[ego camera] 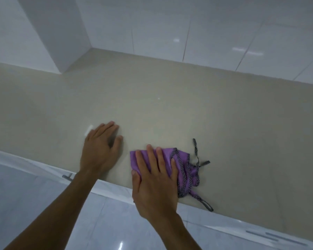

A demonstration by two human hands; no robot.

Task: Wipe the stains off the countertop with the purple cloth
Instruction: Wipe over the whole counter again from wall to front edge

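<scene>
Cloth near counter edge

Right hand [154,179] presses flat, fingers spread, on crumpled purple cloth with dotted grey trim [183,170], at near edge of beige countertop [188,109]; left hand [99,147] rests released, empty, just left; risk: dangling grey loops snag or cloth slides off edge; white smear [89,130] beside left hand, unobstructed.

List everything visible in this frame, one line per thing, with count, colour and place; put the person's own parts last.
Smooth stone countertop: one, beige, across the middle of the view.
Purple cloth with black-and-white dotted trim and cords: one, bunched near the counter's front edge, under the right hand.
Small white smear: one, on the counter beside the left hand.
Glossy wall tiles: several, white, behind the counter.
Tiled floor: pale grey, below the counter's edge.
Left hand: flat on the counter, holding nothing.
Right hand: fingers spread, pressing the cloth.
</scene>
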